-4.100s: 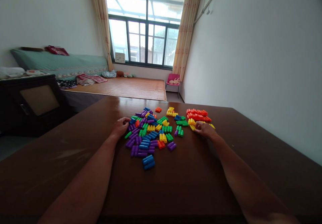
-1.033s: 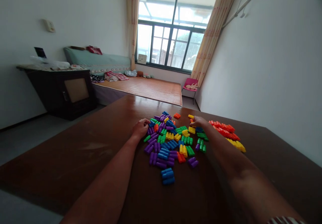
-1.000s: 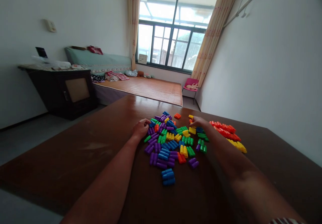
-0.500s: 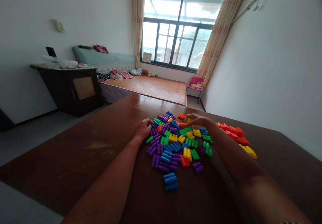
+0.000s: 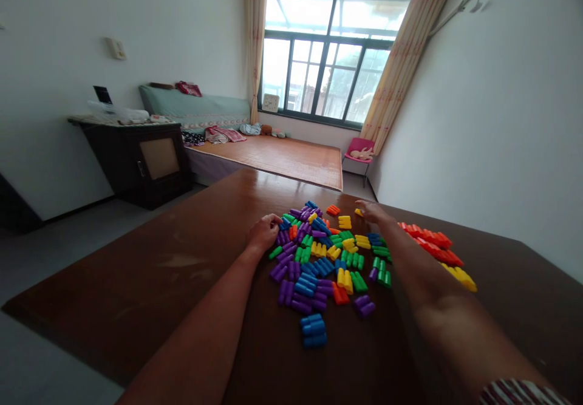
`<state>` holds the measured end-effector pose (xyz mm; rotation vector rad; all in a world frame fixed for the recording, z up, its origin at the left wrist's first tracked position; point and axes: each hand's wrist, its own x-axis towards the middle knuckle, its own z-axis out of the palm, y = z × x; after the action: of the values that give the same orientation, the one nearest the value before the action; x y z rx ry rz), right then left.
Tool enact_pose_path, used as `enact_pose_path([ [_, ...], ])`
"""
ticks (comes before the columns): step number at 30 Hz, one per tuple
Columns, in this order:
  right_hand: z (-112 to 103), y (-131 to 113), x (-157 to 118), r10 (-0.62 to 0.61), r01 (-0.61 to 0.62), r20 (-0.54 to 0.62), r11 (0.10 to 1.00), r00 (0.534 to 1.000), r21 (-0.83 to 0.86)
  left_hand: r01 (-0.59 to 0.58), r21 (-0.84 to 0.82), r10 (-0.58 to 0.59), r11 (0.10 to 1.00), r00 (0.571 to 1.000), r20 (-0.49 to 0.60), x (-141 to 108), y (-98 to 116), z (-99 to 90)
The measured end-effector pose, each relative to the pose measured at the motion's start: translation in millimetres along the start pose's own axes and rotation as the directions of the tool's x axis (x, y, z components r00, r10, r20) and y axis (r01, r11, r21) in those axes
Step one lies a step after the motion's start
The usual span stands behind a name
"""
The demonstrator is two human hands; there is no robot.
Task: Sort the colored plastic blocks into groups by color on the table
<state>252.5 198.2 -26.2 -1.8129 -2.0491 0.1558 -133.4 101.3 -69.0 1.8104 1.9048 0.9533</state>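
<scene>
Many small plastic building pieces, shaped like joined tubes, lie in a pile (image 5: 314,250) on the brown table (image 5: 191,253); they are purple, blue, green, yellow and orange. My left hand (image 5: 265,232) rests at the pile's left edge, fingers curled against a blue piece (image 5: 285,224); what they hold, if anything, is hidden. Beyond the pile's far right side, my right hand (image 5: 372,212) pinches a yellow piece (image 5: 358,212), partly covered by the fingers. Another yellow piece (image 5: 345,222) lies to its left, and an orange piece (image 5: 333,209) farther left.
Rows of joined orange pieces (image 5: 430,241) and a yellow group (image 5: 459,276) lie right of my right forearm. A blue piece (image 5: 313,330) sits apart, nearest me. Past the table stand a bed (image 5: 291,156), a dark cabinet (image 5: 159,162) and a pink chair (image 5: 357,149).
My right hand has moved right, away from the pile, with a yellow piece at its fingertips. A yellow piece it partly covered now shows on the table. My left hand stays at the pile's edge.
</scene>
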Motion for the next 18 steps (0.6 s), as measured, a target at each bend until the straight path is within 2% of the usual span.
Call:
enact_pose_path([
  [3, 14.9, 0.7, -6.3, 0.035, -0.035, 0.066, 0.999, 0.997, -0.001, -0.001, 0.003, 0.001, 1.0, 1.0, 0.001, -0.4, 0.4, -0.5],
  [5, 15.7, -4.4, -10.0, 0.003, -0.002, 0.095, 1.0, 0.995, -0.01, -0.003, 0.006, 0.003, 1.0, 1.0, 0.002, -0.5, 1.0, -1.0],
  [7, 5.1, -11.2, -15.1, -0.057, 0.057, 0.075, 0.998, 0.996, -0.009, -0.003, 0.006, 0.003, 1.0, 1.0, 0.01, -0.3, 1.2, -1.4],
  [10, -29.3, -15.4, -36.7, -0.089, 0.092, -0.039, 0.993, 0.995, 0.077, -0.022, 0.013, 0.022, 1.0, 1.0, 0.016, 1.7, -0.2, -1.1],
  [14, -80.5, 6.9, -106.0, -0.024, 0.05, -0.099, 0.963, 0.995, 0.264, -0.06, 0.013, 0.06, 0.998, 0.998, 0.016, 7.8, -4.2, 1.4],
  [16, -95.5, 29.0, -149.6, 0.066, -0.032, -0.113, 0.96, 0.991, 0.278, -0.063, 0.008, 0.063, 0.998, 0.998, 0.021, 10.3, -4.8, 2.2],
  [18, -100.6, 53.3, -188.6, 0.162, -0.134, -0.104, 0.962, 0.981, 0.237, -0.066, 0.01, 0.066, 0.998, 0.997, 0.033, 11.0, -3.5, 1.1],
])
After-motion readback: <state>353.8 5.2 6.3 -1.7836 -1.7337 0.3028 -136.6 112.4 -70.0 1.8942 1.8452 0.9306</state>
